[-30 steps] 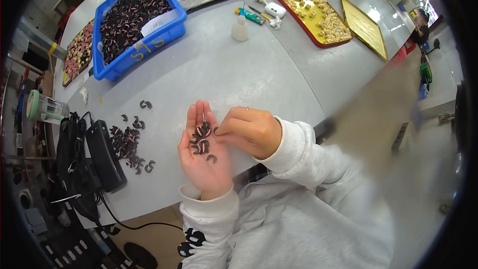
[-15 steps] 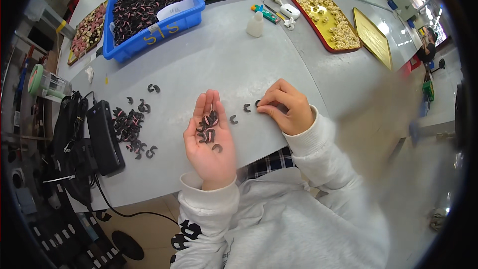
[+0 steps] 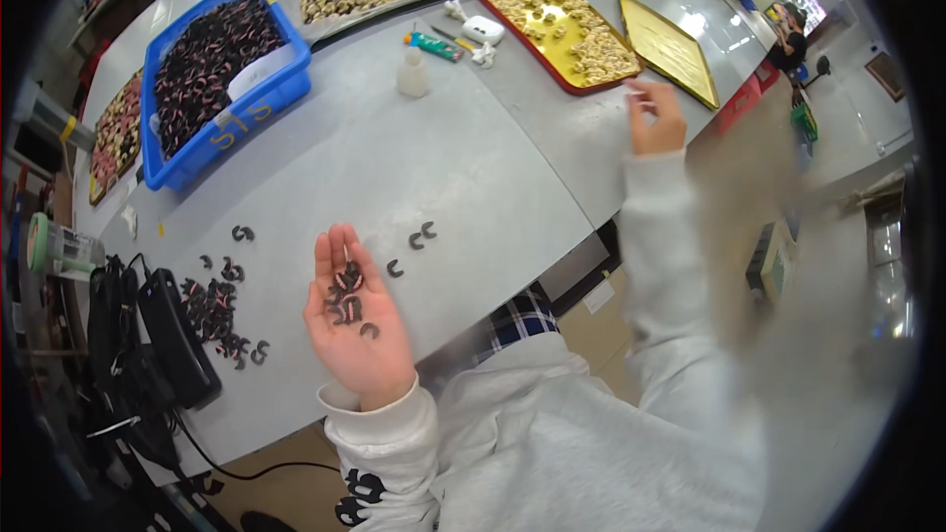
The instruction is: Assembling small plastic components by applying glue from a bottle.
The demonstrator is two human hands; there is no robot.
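My left hand (image 3: 360, 335) lies palm up over the table, its fingers stretched out, carrying several small black C-shaped pieces (image 3: 347, 296) with pink inner edges. Just beyond its fingertips, three similar dark C-shaped pieces (image 3: 416, 241) lie in a slanting row on the grey tabletop. My right hand (image 3: 658, 120) is reached far out to the right, at the near corner of a red-rimmed tray (image 3: 581, 92) of pale small pieces (image 3: 603, 57). Its thumb and fingers are bent together; whatever is between them is too small to make out.
A loose pile of black pieces (image 3: 210, 313) lies left, beside a black box-shaped device (image 3: 179, 335) with cables. Behind stand a blue crate (image 3: 286, 89) full of black pieces, a white bottle (image 3: 412, 74) and a yellow tray (image 3: 670, 47). A person (image 3: 788, 44) is far right.
My right hand has left the third dark piece on the table and swung out right to the red-rimmed tray. My left hand still holds its pieces. The whole view has shifted.
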